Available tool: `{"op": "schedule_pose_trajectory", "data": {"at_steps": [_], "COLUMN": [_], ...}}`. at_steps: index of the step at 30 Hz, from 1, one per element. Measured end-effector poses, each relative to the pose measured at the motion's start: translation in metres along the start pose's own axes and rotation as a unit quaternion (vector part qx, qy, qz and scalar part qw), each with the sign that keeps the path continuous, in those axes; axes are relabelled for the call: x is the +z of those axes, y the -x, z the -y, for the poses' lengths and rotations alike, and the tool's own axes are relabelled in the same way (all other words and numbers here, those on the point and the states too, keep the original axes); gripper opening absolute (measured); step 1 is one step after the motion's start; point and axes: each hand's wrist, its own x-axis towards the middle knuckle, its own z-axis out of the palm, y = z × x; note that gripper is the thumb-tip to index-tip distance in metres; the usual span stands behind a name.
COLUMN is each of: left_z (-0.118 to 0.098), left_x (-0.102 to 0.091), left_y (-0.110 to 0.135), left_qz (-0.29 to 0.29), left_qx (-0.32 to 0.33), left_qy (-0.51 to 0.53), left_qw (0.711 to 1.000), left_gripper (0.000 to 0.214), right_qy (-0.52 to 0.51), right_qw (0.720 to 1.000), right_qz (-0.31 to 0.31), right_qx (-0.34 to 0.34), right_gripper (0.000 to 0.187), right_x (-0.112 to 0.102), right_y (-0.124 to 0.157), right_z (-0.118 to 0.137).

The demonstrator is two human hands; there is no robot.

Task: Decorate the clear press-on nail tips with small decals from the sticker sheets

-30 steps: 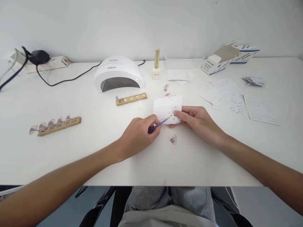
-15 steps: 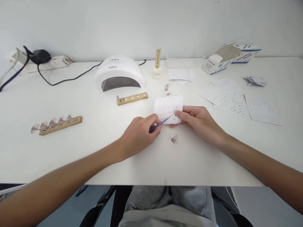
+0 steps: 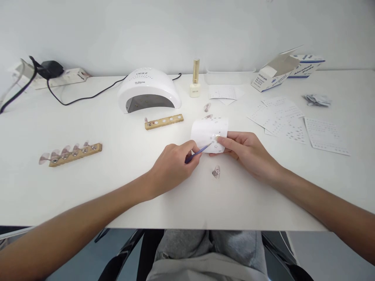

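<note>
A smooth white tabletop [image 3: 129, 207] is running back to a plain pale wall [image 3: 187, 31] behind a glossy white dome-shaped lamp [image 3: 150, 85]. Well in front of the lamp, below the table's near edge, legs in grey trousers [image 3: 181, 248] are showing. A thin black cable [image 3: 84, 98] and a white power strip [image 3: 70, 77] are lying to the lamp's left. To its right, a cream bottle with a gold cap [image 3: 195, 90] is standing upright, and farther right an open white-and-blue cardboard box [image 3: 272, 76] is leaning near scattered white printed sheets [image 3: 281, 115].

A short, light wooden bar [image 3: 164, 124] is lying just before the lamp; a second, longer wooden bar [image 3: 75, 157], bearing translucent pink nail tips, is lying to its front left.

To the lamp's front right, the right hand [image 3: 246, 154] is pinching a curved white sticker sheet with stars [image 3: 202, 132], which is partly hiding a nail tip behind it. The left hand [image 3: 172, 164] is gripping a slim purple pointed tool [image 3: 195, 154], its tip meeting the sheet; whether it is touching is unclear.
</note>
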Motion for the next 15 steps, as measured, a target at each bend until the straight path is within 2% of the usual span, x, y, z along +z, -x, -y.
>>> {"op": "schedule_pose_trajectory", "data": {"at_steps": [15], "left_z": [0.001], "left_x": [0.0016], "left_y": [0.0], "left_qz": [-0.011], "left_qx": [0.002], "left_qy": [0.009], "left_qw": [1.0], "left_gripper": [0.01], "right_qy": [-0.032], "right_qw": [0.999], "right_qz": [0.012], "right_qx": [-0.001], "right_gripper": [0.027], "right_x": [0.0006], "right_y": [0.0005], "right_z": [-0.001]}}
